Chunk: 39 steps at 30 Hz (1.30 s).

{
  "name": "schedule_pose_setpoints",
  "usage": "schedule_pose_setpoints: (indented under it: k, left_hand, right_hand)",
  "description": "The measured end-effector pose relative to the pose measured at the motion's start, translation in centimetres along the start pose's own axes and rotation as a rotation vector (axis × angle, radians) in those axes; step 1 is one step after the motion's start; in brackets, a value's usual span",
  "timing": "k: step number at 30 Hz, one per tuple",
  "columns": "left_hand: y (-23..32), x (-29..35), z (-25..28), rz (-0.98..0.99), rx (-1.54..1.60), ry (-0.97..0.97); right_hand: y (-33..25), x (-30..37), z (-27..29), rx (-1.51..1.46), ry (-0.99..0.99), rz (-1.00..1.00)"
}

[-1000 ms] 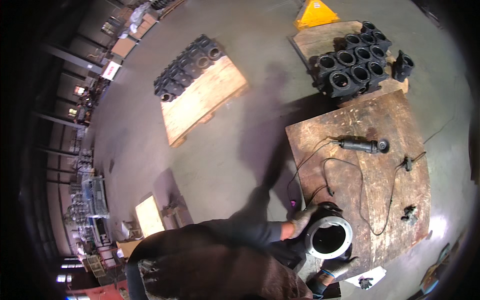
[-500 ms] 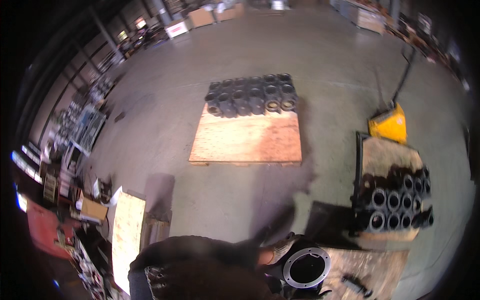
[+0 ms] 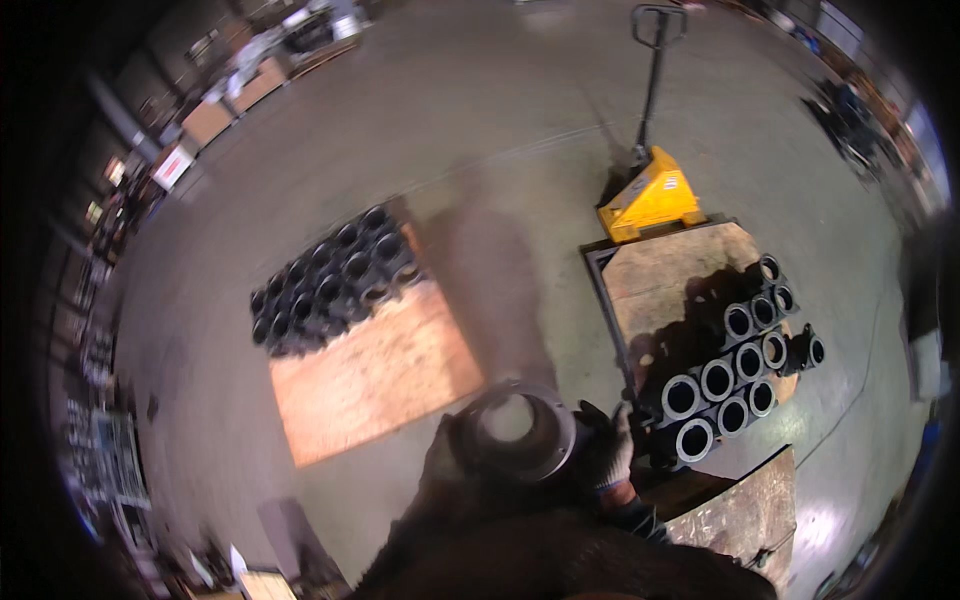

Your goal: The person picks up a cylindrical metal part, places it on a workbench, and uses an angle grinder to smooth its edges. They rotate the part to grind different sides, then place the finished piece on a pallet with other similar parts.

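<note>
Floor (image 3: 400, 160): dim grey, long soft shadow thrown forward, light from behind; white glare lower right.
Pale pallet (image 3: 375, 385): bright, warm-lit.
Pallet by yellow jack (image 3: 655, 200): heavy shadow across stacked side.
Left hand (image 3: 440, 455): near-black, detail lost.
Right hand (image 3: 609, 452): better lit, slightly soft.
Boxes (image 3: 208, 121): blurry.
Frame edge: black vignette, fisheye bend.

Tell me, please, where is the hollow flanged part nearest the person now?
In the head view, the hollow flanged part is at lower centre, between the left hand and the right hand, by the right corner of the left wooden pallet.
</note>
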<state>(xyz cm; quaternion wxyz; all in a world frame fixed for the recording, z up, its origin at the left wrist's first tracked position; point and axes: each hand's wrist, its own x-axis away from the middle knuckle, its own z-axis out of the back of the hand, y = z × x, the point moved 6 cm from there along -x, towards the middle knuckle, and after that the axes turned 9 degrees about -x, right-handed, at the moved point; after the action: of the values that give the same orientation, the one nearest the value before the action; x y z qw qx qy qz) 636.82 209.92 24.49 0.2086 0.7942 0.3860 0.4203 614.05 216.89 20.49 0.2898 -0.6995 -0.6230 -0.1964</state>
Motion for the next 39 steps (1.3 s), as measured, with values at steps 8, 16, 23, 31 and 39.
schedule_pose_setpoints:
  k: [8,16,23,31,39]
  left_hand:
    - [14.6,-25.0,-6.0,-0.317,-1.126,0.236]
    - [30.3,-57.0,-16.5,-0.432,-0.803,0.005]
    - [37.3,-90.4,-24.5,0.169,0.132,-0.158]
    - [49.0,-119.9,-39.0,-0.274,-0.648,-0.12]
    - [56.7,-152.3,-58.8,-0.075,-0.433,-0.205]
  right_hand:
    - [-8.5,-26.3,-21.5,0.098,-0.367,-0.089]
    - [-17.2,-52.3,-38.7,0.032,-0.182,-0.011]
    - [-30.1,-73.7,-53.6,-0.128,-0.113,0.078]
    - [-47.1,-103.7,-72.3,0.27,-0.195,0.263]
    - [-67.5,-124.5,-88.4,0.161,-0.101,0.347]
